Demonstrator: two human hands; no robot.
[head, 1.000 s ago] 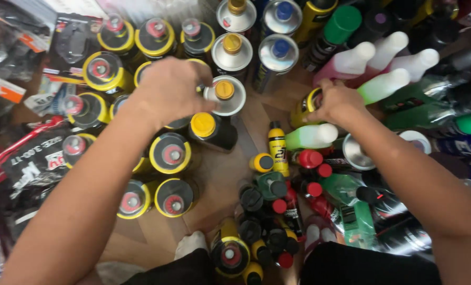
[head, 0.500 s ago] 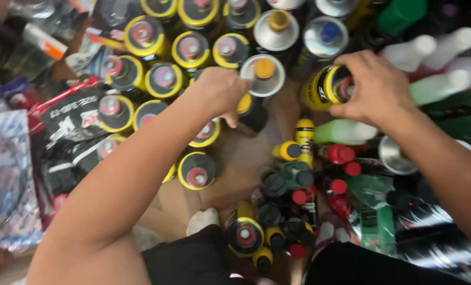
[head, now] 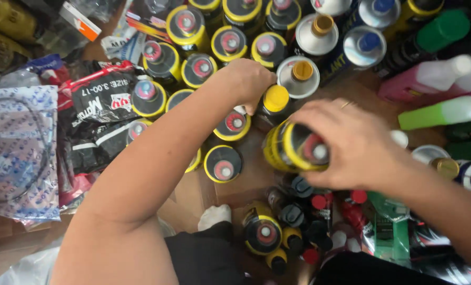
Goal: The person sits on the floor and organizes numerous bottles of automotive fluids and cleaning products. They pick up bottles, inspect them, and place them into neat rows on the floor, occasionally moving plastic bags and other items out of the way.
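Observation:
My right hand [head: 359, 141] grips a yellow and black spray can [head: 291, 148], tilted on its side above the wooden floor [head: 251, 177]. My left hand [head: 248, 82] rests curled among upright yellow-rimmed spray cans [head: 193, 31], its fingers touching a dark bottle with a yellow cap [head: 275, 99]. Two more such cans [head: 223, 163] stand just below my left forearm. Whether the left hand holds anything is hidden under the fingers.
Silver-topped cans [head: 364, 45] stand at the back. Pink and green bottles [head: 441, 95] lie at the right. Small bottles with red and black caps [head: 309, 211] crowd the near floor. Black packaged goods [head: 95, 111] and a clear plastic bag [head: 16, 148] lie at the left.
My right hand has carried the yellow and black can from the right toward the middle, tilting it over. My left hand has stayed among the upright cans while the view shifted.

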